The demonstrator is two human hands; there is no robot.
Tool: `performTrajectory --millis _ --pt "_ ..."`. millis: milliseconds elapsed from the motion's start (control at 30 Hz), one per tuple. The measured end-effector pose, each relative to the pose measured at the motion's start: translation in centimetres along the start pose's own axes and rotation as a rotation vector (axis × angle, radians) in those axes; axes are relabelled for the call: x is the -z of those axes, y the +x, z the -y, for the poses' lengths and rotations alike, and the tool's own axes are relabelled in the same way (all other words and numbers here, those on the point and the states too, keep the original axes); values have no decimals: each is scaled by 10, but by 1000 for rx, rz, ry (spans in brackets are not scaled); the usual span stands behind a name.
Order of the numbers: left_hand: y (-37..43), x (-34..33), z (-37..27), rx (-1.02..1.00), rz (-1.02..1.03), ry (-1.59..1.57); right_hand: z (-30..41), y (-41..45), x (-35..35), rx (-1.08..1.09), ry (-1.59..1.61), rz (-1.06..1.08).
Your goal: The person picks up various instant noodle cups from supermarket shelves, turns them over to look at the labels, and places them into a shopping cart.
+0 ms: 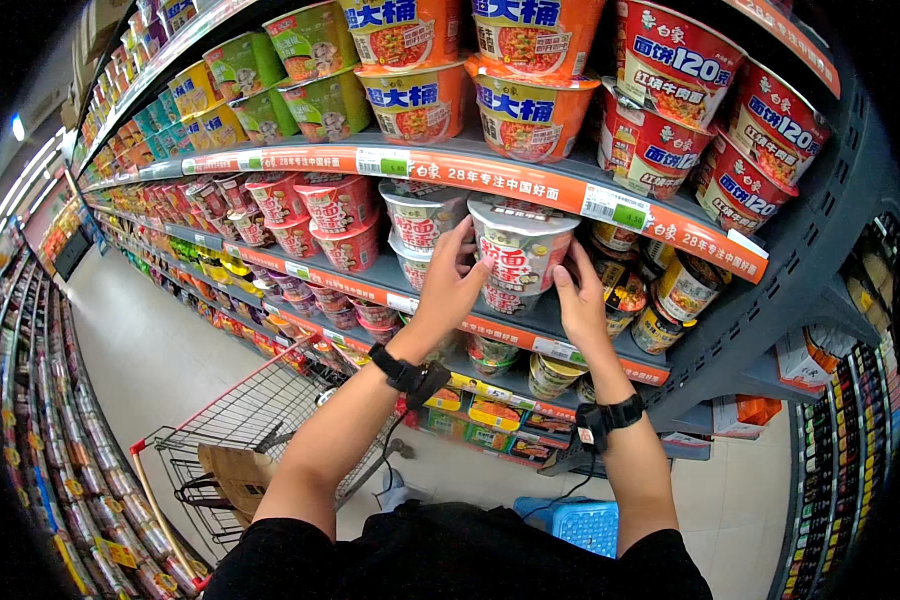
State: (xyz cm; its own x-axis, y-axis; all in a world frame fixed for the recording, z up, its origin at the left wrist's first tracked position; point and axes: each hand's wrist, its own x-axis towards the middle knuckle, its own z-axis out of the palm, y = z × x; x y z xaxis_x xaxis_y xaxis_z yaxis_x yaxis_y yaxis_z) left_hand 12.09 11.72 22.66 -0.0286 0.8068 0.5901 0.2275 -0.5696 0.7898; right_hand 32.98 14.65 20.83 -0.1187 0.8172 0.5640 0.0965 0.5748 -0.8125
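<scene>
Both hands are at a grey-and-white instant noodle cup (pixel 523 244) with a silver lid, at the front of the second shelf from the top in view. My left hand (pixel 454 277) holds its left side, fingers curled around it. My right hand (pixel 581 296) touches its right side with thumb and fingers. Beneath it stands another like cup (pixel 508 300). To the left are stacked grey cups (pixel 418 217) and pink cups (pixel 337 202); to the right are black-and-yellow cups (pixel 686 285). Each wrist wears a black strap with a small device.
An orange-edged shelf (pixel 487 175) bearing red, orange and green noodle tubs overhangs the cup. A wire shopping cart (pixel 217 420) with a brown bag (pixel 232 476) stands at lower left. A blue plastic stool (pixel 585 525) is on the floor near the body. Another stocked shelf (pixel 52 420) lines the far left.
</scene>
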Motion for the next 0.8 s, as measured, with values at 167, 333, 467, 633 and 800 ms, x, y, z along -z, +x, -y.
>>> performTrajectory --millis 167,333,467,633,800 --pt "0 -13 17 -14 -12 185 -22 2 -12 0 -228 -63" --pt "-1 0 18 17 42 34 -18 9 -21 5 -216 -106" --pt "-13 18 19 -13 119 53 -36 6 -27 14 -246 -199" --pt "-97 70 76 315 221 -61 -18 -27 -52 158 -163 -487" --pt "-235 150 197 739 -14 -72 -44 -112 -97 -141 8 -10"
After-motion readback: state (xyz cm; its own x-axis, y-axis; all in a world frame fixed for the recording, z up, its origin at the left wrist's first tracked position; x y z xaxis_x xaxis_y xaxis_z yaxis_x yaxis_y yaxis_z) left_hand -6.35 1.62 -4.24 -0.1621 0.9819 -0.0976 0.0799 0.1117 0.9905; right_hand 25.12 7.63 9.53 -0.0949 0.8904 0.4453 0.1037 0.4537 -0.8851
